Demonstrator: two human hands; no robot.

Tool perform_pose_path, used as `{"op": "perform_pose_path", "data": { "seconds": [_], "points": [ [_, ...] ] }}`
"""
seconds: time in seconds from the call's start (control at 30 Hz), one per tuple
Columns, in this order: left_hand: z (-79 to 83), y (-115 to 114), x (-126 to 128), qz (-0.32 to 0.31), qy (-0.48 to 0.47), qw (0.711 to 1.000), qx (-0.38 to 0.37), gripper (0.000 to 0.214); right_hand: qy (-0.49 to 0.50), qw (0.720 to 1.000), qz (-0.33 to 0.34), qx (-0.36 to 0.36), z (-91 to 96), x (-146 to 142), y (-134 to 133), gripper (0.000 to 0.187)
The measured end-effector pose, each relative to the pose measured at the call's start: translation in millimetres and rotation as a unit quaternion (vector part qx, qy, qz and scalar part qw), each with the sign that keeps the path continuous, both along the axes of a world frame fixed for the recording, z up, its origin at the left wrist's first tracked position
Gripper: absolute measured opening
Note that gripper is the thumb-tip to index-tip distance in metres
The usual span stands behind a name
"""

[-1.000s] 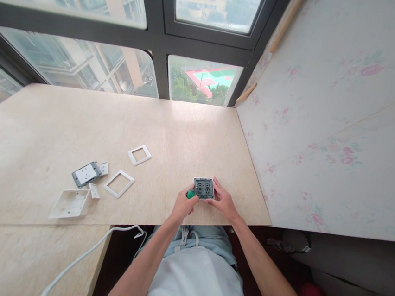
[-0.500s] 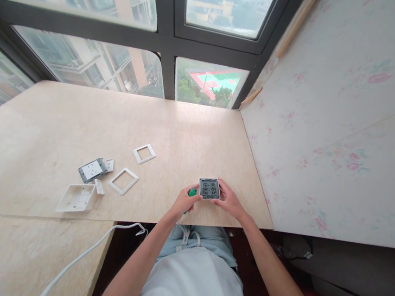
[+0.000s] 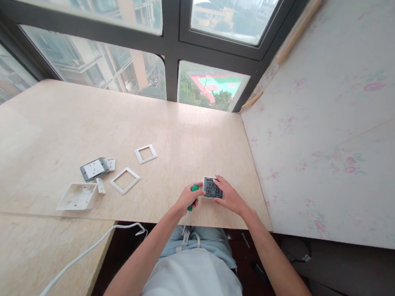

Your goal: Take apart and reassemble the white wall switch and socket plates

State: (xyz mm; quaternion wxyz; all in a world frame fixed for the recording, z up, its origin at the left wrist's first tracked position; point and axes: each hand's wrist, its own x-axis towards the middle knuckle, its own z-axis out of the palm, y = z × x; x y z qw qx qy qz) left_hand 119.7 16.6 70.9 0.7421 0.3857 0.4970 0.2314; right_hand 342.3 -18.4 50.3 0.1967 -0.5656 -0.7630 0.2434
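My left hand [image 3: 186, 199] is closed around a screwdriver [image 3: 195, 188] with a green handle; its thin shaft points down toward my lap. The same hand's thumb and fingertips touch the left side of a wall socket [image 3: 210, 188], dark grey inside a white housing, its back or inner side facing up. My right hand [image 3: 230, 198] grips the socket's right side, with fingers reaching over its face and edge. The socket is at the near right of the table, and part of it is hidden under the right fingers.
Left on the table [image 3: 184, 137] lie two white square frames [image 3: 124, 181], a grey socket insert [image 3: 94, 169] with a white face, small white pieces [image 3: 100, 186] and an open white box [image 3: 77, 197]. A white cable [image 3: 82, 254] hangs by the edge. Papered wall [image 3: 324, 132] stands right.
The socket has shifted slightly right, and my right fingers now reach further over its face. In my left hand, more of the screwdriver shows, including its shaft. The camera view has tilted slightly.
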Motion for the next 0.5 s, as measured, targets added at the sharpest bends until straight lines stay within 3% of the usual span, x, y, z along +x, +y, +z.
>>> {"op": "perform_pose_path", "data": {
  "seconds": [0.17, 0.33, 0.5],
  "points": [
    [-4.5, 7, -1, 0.067, -0.004, 0.997, 0.024, 0.045, -0.05, 0.997, -0.013, 0.052, 7.9, 1, -7, 0.072],
    [-7.3, 23, -8, 0.108, 0.029, 0.992, 0.065, 0.026, -0.089, 0.994, 0.005, 0.069, 8.7, -20, -18, 0.078],
    [-7.4, 39, -10, 0.11, 0.061, 0.985, 0.117, 0.036, -0.142, 0.988, -0.022, 0.055, -1.6, -39, -22, 0.075]
  ]
}}
